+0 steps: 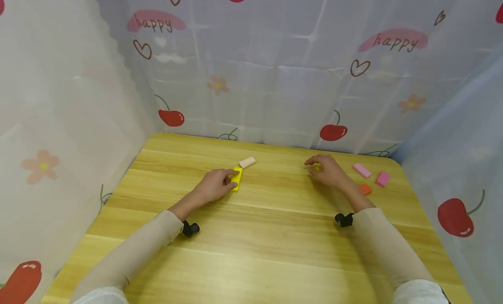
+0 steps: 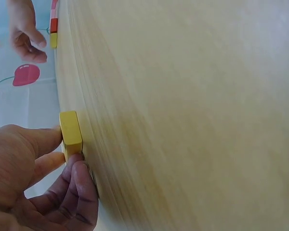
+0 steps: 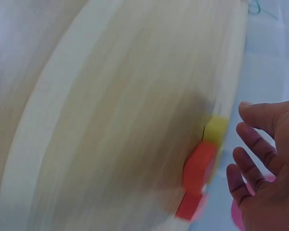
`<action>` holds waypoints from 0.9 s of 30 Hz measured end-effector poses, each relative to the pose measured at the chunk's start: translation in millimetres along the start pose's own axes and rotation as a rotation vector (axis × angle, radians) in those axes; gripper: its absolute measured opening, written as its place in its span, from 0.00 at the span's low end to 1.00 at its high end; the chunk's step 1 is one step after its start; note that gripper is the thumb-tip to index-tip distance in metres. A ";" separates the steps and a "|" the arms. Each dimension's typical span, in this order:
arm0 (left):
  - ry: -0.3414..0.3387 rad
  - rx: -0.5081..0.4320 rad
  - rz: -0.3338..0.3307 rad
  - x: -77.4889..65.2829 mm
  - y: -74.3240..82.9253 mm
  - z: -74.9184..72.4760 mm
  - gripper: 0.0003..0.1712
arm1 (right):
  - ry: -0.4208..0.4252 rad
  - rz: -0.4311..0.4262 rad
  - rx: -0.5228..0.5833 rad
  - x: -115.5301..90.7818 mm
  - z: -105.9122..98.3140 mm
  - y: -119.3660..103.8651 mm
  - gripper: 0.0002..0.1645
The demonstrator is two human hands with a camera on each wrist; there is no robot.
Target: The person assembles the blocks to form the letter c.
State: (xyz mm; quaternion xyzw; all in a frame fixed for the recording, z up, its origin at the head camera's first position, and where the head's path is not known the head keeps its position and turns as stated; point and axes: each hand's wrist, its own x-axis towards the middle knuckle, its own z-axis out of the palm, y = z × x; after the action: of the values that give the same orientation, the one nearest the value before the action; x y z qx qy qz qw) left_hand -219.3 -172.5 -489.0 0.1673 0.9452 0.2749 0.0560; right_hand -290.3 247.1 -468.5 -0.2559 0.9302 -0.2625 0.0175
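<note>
My left hand (image 1: 214, 185) pinches a flat yellow wooden block (image 1: 236, 179) between thumb and fingers at the table's left-middle. In the left wrist view the thumb presses one side of that block (image 2: 71, 129), other fingers curled beside it. Just beyond lies a plain wood block (image 1: 247, 162). Over the right part of the table hovers my right hand (image 1: 331, 171), fingers spread and loosely bent. A second yellow block (image 1: 318, 168) shows partly behind it. In the right wrist view a gap separates the fingers from this yellow block (image 3: 216, 128).
Right of the right hand lie a light pink block (image 1: 362, 170), a magenta block (image 1: 382, 179) and an orange-red block (image 1: 365, 189), partly overlapped by the forearm. Patterned curtains (image 1: 255, 94) enclose the wooden table (image 1: 255, 243) at the back and sides.
</note>
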 end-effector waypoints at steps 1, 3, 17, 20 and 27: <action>0.003 -0.001 0.003 0.4 0.2 0.1 0.27 | 0.005 0.002 -0.009 -2.3 -3.5 3.2 0.16; 0.007 -0.002 0.005 0.8 1.0 -0.2 0.26 | 0.011 0.012 -0.016 -6.6 -10.0 8.2 0.16; 0.010 0.004 -0.002 0.9 1.1 -0.3 0.26 | 0.000 0.158 -0.090 -23.3 -13.8 28.5 0.31; 0.009 0.003 0.002 0.2 1.2 0.1 0.26 | 0.007 0.180 -0.094 -24.4 -11.7 28.5 0.30; 0.006 0.012 0.001 -0.3 0.8 1.0 0.26 | 0.025 0.205 -0.087 -25.0 -7.4 30.3 0.25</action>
State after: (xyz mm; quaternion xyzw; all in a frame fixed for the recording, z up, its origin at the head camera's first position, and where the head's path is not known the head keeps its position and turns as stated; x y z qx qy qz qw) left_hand -218.6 -171.5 -489.4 0.1674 0.9468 0.2699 0.0519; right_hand -284.0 284.9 -479.7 -0.1567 0.9622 -0.2217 0.0213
